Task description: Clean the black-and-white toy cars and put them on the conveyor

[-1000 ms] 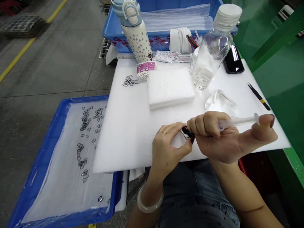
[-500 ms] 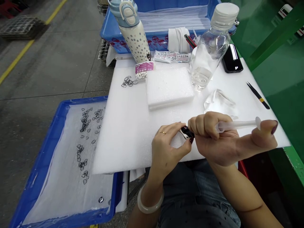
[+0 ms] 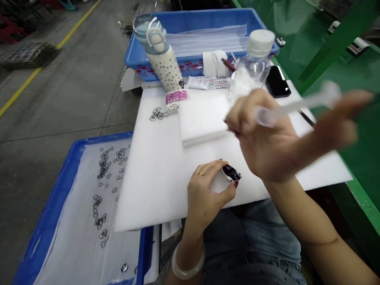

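My left hand [image 3: 208, 190] pinches a small black and white part [image 3: 231, 173] between thumb and fingers, low over the white foam sheet [image 3: 166, 166]. My right hand [image 3: 267, 142] is raised above the sheet and blurred by motion. Its fingers are wrapped round a clear syringe [image 3: 293, 105], with the thumb stretched out towards the plunger end. The syringe tip is now well above the small part and apart from it.
A thick foam block [image 3: 202, 116], a clear bottle [image 3: 252, 63], a dotted flask [image 3: 162, 55], a black phone [image 3: 277, 81], tweezers [image 3: 305, 118] and loose black rings [image 3: 157, 114] lie on the sheet. One blue tray [image 3: 71, 206] holds several rings; another blue bin [image 3: 202, 23] stands behind.
My right hand has lifted the syringe up and away from the small part. My left hand keeps the part in place. The view has tilted a little.
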The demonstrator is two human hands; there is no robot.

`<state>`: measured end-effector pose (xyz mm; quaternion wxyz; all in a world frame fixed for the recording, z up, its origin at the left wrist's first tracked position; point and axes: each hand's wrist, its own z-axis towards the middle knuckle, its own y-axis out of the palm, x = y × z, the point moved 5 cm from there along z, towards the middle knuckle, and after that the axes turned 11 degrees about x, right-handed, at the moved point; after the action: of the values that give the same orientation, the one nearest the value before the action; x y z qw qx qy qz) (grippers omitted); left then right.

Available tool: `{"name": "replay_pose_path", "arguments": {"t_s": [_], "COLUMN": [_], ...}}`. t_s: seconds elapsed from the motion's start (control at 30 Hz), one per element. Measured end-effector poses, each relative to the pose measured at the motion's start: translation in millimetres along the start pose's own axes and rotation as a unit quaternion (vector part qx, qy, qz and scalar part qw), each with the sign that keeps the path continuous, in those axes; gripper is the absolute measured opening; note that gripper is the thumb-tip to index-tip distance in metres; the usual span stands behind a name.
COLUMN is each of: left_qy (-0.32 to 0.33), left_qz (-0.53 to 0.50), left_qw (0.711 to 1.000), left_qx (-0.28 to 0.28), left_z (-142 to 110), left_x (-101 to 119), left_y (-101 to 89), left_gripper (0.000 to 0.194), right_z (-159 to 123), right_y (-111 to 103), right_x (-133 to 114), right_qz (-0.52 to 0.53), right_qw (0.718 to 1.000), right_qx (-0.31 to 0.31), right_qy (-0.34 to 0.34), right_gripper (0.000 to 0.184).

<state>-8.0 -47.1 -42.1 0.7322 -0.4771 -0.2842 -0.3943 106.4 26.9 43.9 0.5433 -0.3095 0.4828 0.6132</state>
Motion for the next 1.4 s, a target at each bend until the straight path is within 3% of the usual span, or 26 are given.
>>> {"name": "replay_pose_path", "arguments": {"t_s": [0.1,0.17,0.27,0.33,0.37,0.4,0.43,0.5,0.53,0.6,0.67,0.73,0.83,0.93,1.07,1.17,1.23,1.3,1.4], "left_qy": [0.013,0.02,0.035,0.046,0.05,0.052,0.053,0.053,0.053,0.057,0.059,0.054,0.042,0.031,0.021,0.014,0.01,0.007,0.008], "left_qz": [0.016,0.028,0.046,0.053,0.055,0.057,0.059,0.063,0.065,0.066,0.067,0.069,0.069,0.062,0.055,0.05,0.046,0.042,0.043], "left_qw": [1.0,0.999,0.998,0.997,0.997,0.997,0.997,0.996,0.996,0.996,0.996,0.996,0.996,0.997,0.997,0.998,0.998,0.998,0.998], "left_qx": [-0.011,-0.016,-0.021,-0.021,-0.02,-0.019,-0.018,-0.016,-0.015,-0.013,-0.014,-0.024,-0.04,-0.047,-0.049,-0.047,-0.045,-0.045,-0.048], "left_z": [-2,-3,-4,-5,-6,-6,-6,-7,-7,-7,-7,-6,-5,-4,-4,-5,-5,-5,-4], "left_x": [-2,-4,-5,-6,-6,-6,-6,-6,-6,-6,-6,-5,-3,0,1,0,0,0,0], "left_y": [0.6,0.8,1.3,1.6,1.8,2.0,2.3,2.9,3.3,3.6,3.4,3.2,2.7,2.8,2.6,1.9,1.6,1.7,2.2], "left_gripper": [0.037,0.038,0.039,0.039,0.04,0.04,0.04,0.04,0.04,0.04,0.041,0.041,0.04,0.039,0.04,0.04,0.04,0.04,0.039], "right_z": [30,38,31,22,18,14,9,0,-4,-12,-18,-21,-15,-4,7,-5,-23,-43,-69], "right_y": [14,12,-23,-71,-102,-138,-173,-235,-258,-287,-294,-286,-263,-255,-264,-253,-229,-194,-140], "right_x": [26,33,12,-8,-15,-21,-25,-21,-17,-11,-14,-24,-38,-31,-4,-8,-13,-10,6], "right_qz": [-0.058,-0.092,-0.165,-0.269,-0.349,-0.443,-0.539,-0.69,-0.719,-0.727,-0.708,-0.689,-0.61,-0.505,-0.426,-0.354,-0.279,-0.202,-0.156], "right_qw": [0.997,0.992,0.982,0.957,0.931,0.887,0.822,0.697,0.666,0.653,0.665,0.674,0.726,0.778,0.823,0.852,0.895,0.944,0.972], "right_qx": [-0.059,-0.084,-0.069,-0.025,0.014,0.085,0.154,0.195,0.198,0.209,0.237,0.266,0.306,0.351,0.369,0.377,0.341,0.262,0.139], "right_qy": [0.006,0.011,-0.059,-0.103,-0.105,-0.102,-0.099,-0.03,0.001,0.031,0.022,-0.004,-0.077,-0.125,-0.076,-0.08,-0.068,-0.012,0.105], "right_gripper": [0.053,0.041,0.032,0.026,0.025,0.025,0.024,0.032,0.031,0.018,0.008,0.008,0.017,0.017,0.014,0.02,0.023,0.025,0.031]}}
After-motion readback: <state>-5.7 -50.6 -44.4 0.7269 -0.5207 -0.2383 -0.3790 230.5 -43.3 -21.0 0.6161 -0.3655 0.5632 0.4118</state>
